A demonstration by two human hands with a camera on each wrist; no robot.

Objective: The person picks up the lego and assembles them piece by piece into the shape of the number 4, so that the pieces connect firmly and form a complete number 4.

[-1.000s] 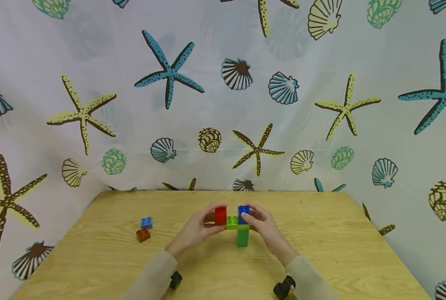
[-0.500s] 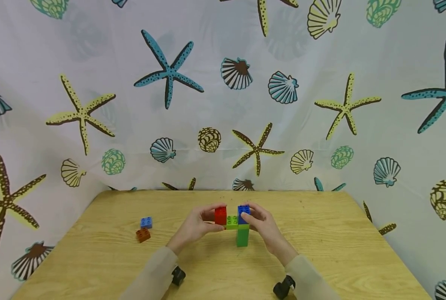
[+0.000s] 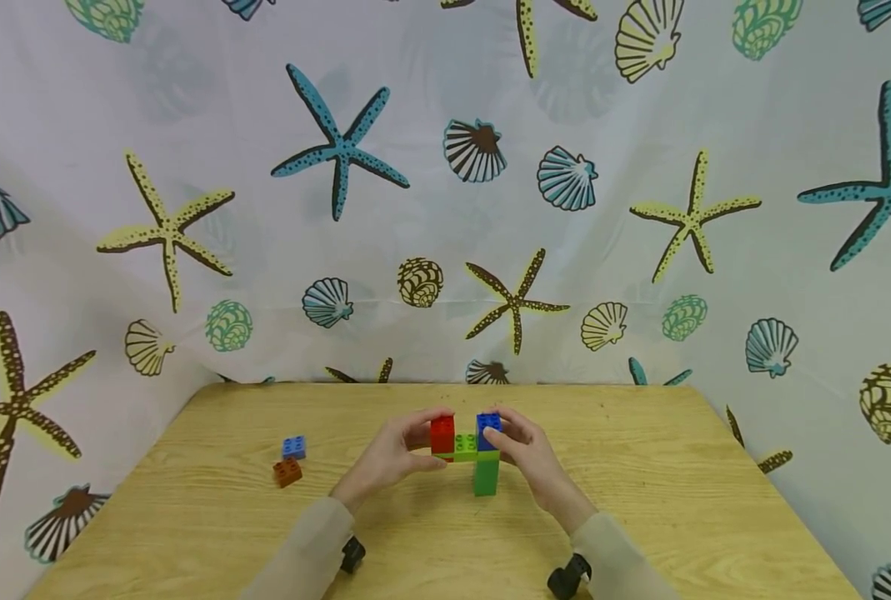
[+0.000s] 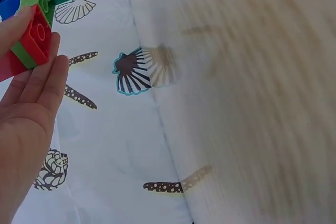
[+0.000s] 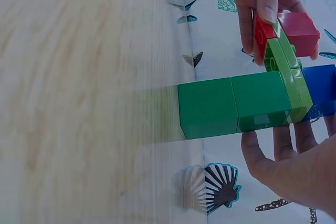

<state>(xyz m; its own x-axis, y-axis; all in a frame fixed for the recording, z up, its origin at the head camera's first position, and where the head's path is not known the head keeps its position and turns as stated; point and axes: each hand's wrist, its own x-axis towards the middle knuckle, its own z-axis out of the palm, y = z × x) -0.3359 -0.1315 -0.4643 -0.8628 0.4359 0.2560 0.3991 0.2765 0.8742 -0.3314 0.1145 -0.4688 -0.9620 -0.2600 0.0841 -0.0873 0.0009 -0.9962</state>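
Observation:
A structure of toy building bricks stands mid-table: a dark green column point(image 5: 236, 103), a light green bar point(image 3: 464, 447) across its top, a blue brick point(image 3: 488, 432) above the column, and a red brick point(image 3: 442, 434) on the bar's left end. Under that end sits a thin red piece point(image 5: 263, 32). My left hand point(image 3: 394, 454) pinches the red pieces, thumb low and fingers behind, as the left wrist view shows. My right hand point(image 3: 529, 452) holds the blue brick between thumb and fingers. The bar's left end juts out over the table, beside the column.
To the left lie a light blue brick point(image 3: 293, 447) and an orange-brown brick point(image 3: 287, 472), close together on the wooden table point(image 3: 212, 517). Behind and at the sides hangs a white cloth point(image 3: 385, 342) printed with starfish and shells.
My left thumb has slipped slightly lower, so more of the light green bar's end shows under the red brick. My right hand and the column keep their place.

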